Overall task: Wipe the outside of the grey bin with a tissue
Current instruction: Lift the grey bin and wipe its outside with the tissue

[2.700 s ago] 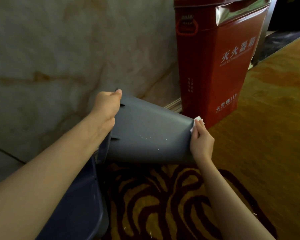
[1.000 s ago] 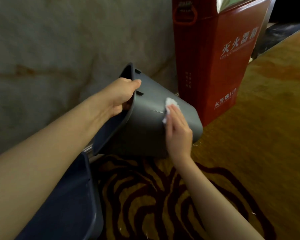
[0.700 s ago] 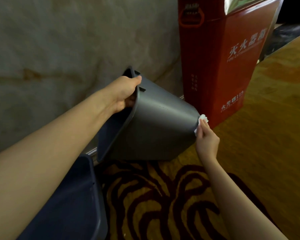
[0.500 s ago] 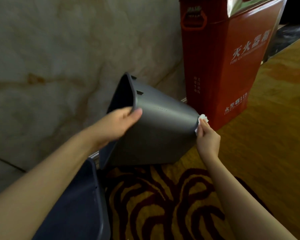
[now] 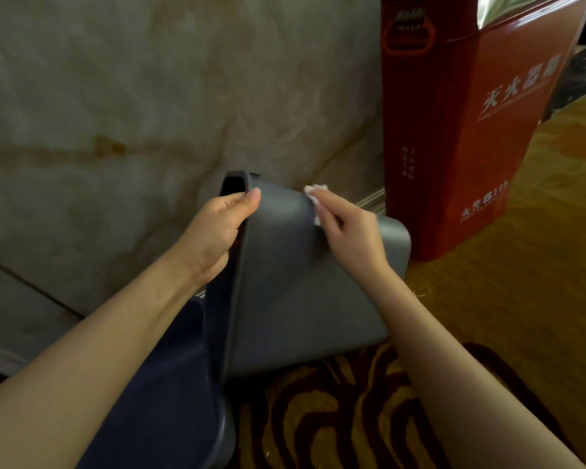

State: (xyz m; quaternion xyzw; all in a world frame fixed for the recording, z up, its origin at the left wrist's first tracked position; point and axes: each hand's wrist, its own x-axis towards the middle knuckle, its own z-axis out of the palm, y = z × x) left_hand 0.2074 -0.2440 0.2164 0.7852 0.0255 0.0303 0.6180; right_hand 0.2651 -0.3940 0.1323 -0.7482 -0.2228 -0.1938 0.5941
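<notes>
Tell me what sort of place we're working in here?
Probably a hotel or office corridor: a red fire extinguisher box stands against a marble wall, and the floor has patterned gold carpet.

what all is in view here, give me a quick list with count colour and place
grey bin: one, grey, tipped on its side, centre
tissue: one, white, pressed on the bin's upper outside wall
dark blue container: one, bottom left, partly behind the left arm
red box: one, red with white lettering, upright at the wall, top right
carpet: one, gold with dark red swirls, right and bottom
wall: one, pale marble, left and top
left hand: one, gripping the bin's rim
right hand: one, holding the tissue
</notes>
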